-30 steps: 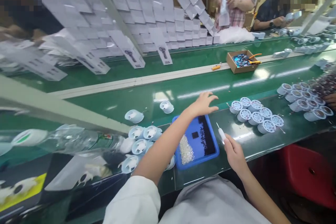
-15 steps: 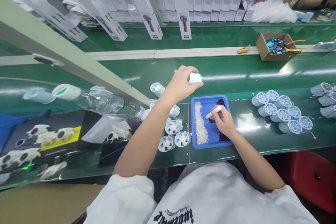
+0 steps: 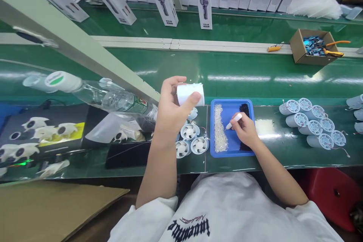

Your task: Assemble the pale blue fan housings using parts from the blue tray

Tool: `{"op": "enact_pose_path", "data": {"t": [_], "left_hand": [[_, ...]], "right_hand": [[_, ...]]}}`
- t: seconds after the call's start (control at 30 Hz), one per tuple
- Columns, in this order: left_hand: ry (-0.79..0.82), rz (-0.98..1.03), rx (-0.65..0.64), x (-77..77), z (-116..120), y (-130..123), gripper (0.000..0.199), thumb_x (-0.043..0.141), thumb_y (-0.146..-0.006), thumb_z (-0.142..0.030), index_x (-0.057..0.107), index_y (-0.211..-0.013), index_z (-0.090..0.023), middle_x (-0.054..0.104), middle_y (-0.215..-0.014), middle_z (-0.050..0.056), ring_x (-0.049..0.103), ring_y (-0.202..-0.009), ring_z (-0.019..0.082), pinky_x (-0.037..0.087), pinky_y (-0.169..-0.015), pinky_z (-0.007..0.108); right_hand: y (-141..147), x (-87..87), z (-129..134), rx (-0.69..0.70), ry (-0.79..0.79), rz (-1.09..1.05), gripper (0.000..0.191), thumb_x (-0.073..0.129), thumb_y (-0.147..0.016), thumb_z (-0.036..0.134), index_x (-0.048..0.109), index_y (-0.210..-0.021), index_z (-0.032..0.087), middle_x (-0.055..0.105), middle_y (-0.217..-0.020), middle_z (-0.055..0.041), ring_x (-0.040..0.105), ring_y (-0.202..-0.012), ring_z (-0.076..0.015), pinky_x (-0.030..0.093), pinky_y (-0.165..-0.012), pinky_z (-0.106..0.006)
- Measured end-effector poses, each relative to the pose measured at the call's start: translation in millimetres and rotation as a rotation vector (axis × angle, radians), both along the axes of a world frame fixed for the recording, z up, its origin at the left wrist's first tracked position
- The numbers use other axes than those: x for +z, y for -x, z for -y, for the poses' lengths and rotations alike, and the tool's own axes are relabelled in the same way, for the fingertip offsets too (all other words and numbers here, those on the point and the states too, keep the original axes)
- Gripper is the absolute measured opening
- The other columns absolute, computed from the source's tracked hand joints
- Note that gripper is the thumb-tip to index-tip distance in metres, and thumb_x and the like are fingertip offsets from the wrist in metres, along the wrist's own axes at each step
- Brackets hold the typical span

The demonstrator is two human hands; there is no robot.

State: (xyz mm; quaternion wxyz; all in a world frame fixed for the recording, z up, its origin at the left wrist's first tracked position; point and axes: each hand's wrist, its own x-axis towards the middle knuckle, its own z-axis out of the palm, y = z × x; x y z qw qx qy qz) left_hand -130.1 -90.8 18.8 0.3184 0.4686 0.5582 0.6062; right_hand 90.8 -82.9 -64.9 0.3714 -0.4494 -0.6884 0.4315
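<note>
My left hand [image 3: 176, 106] is closed around a pale blue fan housing [image 3: 190, 93], a short cylinder lying on its side in the grip above the bench. In my right hand [image 3: 244, 130] is a white pen-like tool [image 3: 234, 121], its tip pointing down and left over the blue tray [image 3: 234, 141]. Small clear pieces [image 3: 220, 130] fill the tray's left side; small black pieces [image 3: 244, 110] lie along its right. Below my left hand stand several fan housings with white blades [image 3: 199, 145], partly covered by my wrist and forearm.
Several more housings [image 3: 319, 140] with wires stand at the right. A cardboard box [image 3: 300, 51] with blue parts and orange-handled pliers sits farther back. A slanted post [image 3: 113, 66] and a plastic bottle [image 3: 113, 96] occupy the left. White boxes [image 3: 203, 0] line the back.
My left hand has drawn back left and nearer, turning the housing so its side shows more. The pen-like tool stays over the tray, its tip now close to the clear pieces. The view has shifted.
</note>
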Motion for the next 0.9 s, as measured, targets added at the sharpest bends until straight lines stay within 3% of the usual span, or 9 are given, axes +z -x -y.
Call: {"op": "enact_pose_path", "data": {"t": [0.23, 0.4, 0.53, 0.7, 0.8, 0.9], "left_hand": [[0.000, 0.255, 0.019, -1.4, -3, -5, 0.075, 0.085, -0.056, -0.066, 0.037, -0.099, -0.029, 0.058, -0.086, -0.001, 0.068, -0.082, 0.022, 0.057, -0.067, 0.033], [0.049, 0.356, -0.029, 3.4, 2, 3, 0.071, 0.086, -0.049, -0.070, 0.043, -0.083, -0.026, 0.053, -0.082, -0.001, 0.064, -0.075, 0.018, 0.058, -0.064, 0.033], [0.091, 0.376, -0.141, 2.7, 6, 3, 0.065, 0.083, -0.054, -0.072, 0.052, -0.085, -0.025, 0.061, -0.090, 0.003, 0.065, -0.087, 0.022, 0.058, -0.071, 0.034], [0.072, 0.385, -0.141, -4.3, 5, -7, 0.049, 0.075, -0.072, -0.063, 0.058, -0.092, -0.022, 0.063, -0.093, 0.008, 0.065, -0.100, 0.026, 0.058, -0.073, 0.033], [0.090, 0.380, -0.100, -8.4, 3, -6, 0.036, 0.070, -0.080, -0.054, 0.058, -0.088, -0.021, 0.059, -0.082, 0.006, 0.065, -0.093, 0.025, 0.059, -0.073, 0.035], [0.122, 0.409, -0.102, -7.0, 2, -2, 0.028, 0.072, -0.077, -0.044, 0.058, -0.080, -0.020, 0.051, -0.069, 0.002, 0.062, -0.070, 0.020, 0.055, -0.059, 0.031]], "right_hand": [[1, 9.2, -5, 0.122, -0.231, 0.140, 0.030, 0.047, -0.096, 0.049, 0.055, -0.084, 0.022, 0.062, -0.081, -0.0046, 0.056, -0.070, -0.0170, 0.048, -0.067, -0.031], [-17, 6.8, -16, -0.222, -0.335, 0.089, 0.028, 0.044, -0.098, 0.049, 0.052, -0.093, 0.022, 0.059, -0.079, -0.0029, 0.055, -0.067, -0.0162, 0.047, -0.067, -0.031], [-31, -6.5, -17, -0.316, -0.352, 0.113, 0.034, 0.042, -0.097, 0.055, 0.051, -0.094, 0.022, 0.058, -0.076, -0.0022, 0.055, -0.067, -0.0170, 0.047, -0.067, -0.032], [-32, -17.4, -17, -0.318, -0.361, 0.110, 0.032, 0.043, -0.097, 0.053, 0.052, -0.096, 0.022, 0.060, -0.082, -0.0041, 0.056, -0.068, -0.0176, 0.047, -0.069, -0.033], [-32, -18.9, -18, -0.317, -0.352, 0.113, 0.031, 0.044, -0.097, 0.051, 0.052, -0.098, 0.022, 0.060, -0.082, -0.0045, 0.056, -0.069, -0.0175, 0.048, -0.071, -0.033], [-33, -20.4, -19, -0.314, -0.341, 0.108, 0.030, 0.045, -0.097, 0.051, 0.053, -0.099, 0.021, 0.061, -0.083, -0.0045, 0.056, -0.069, -0.0171, 0.049, -0.072, -0.034]]}}
